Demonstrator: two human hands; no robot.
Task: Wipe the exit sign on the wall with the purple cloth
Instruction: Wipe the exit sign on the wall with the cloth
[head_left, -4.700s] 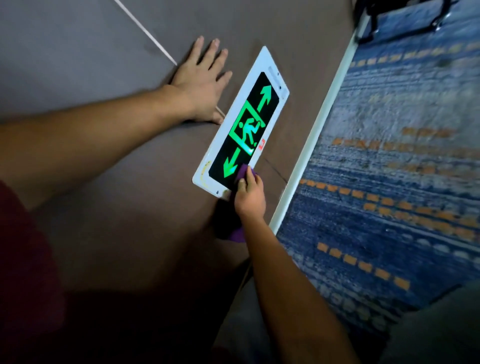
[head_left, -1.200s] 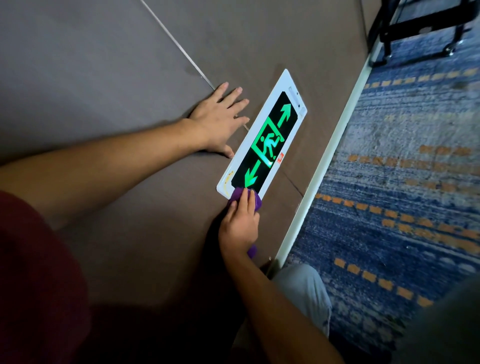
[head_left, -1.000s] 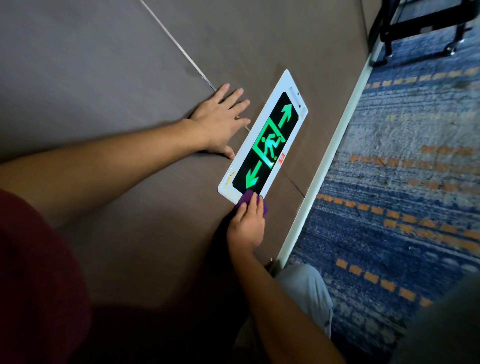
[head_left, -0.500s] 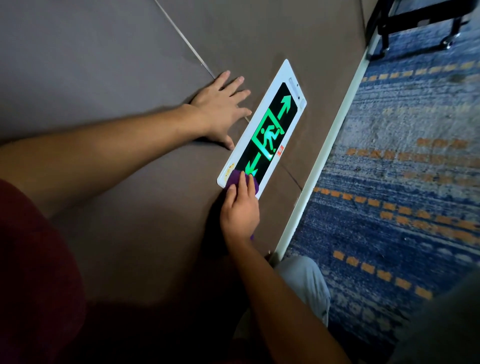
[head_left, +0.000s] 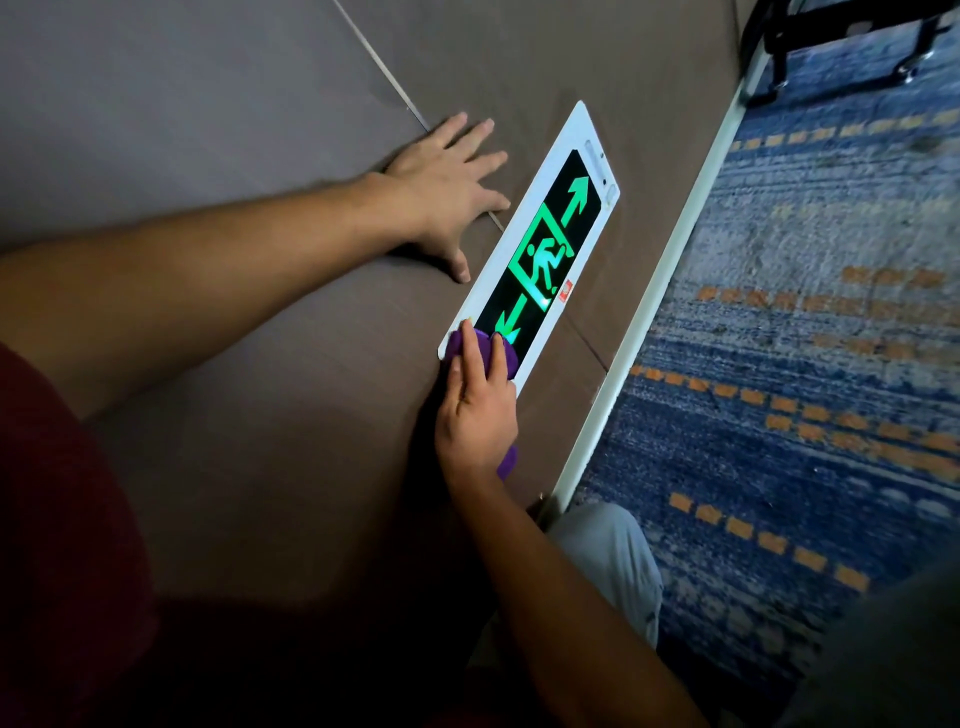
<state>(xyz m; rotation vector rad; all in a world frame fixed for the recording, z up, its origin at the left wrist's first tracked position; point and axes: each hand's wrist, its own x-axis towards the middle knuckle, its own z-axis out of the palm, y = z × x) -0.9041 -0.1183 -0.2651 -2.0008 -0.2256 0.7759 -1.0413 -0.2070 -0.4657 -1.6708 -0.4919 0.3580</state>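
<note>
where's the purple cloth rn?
Head view, centre: the purple cloth is pressed under the right hand on the near end of the exit sign, covering the tip of its lower green arrow; the left hand lies flat on the wall beside the sign.

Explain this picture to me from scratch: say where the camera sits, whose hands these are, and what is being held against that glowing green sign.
There is no machine here. The camera is worn on a person's head and looks down along a brown wall, so the scene appears tilted. Both arms belong to that person. The left hand lies flat and open on the wall beside the exit sign, a white plate with a lit green running figure and two arrows. The right hand presses a purple cloth onto the sign's near end, beside one arrow. To the right run a pale baseboard and blue patterned carpet.
</note>
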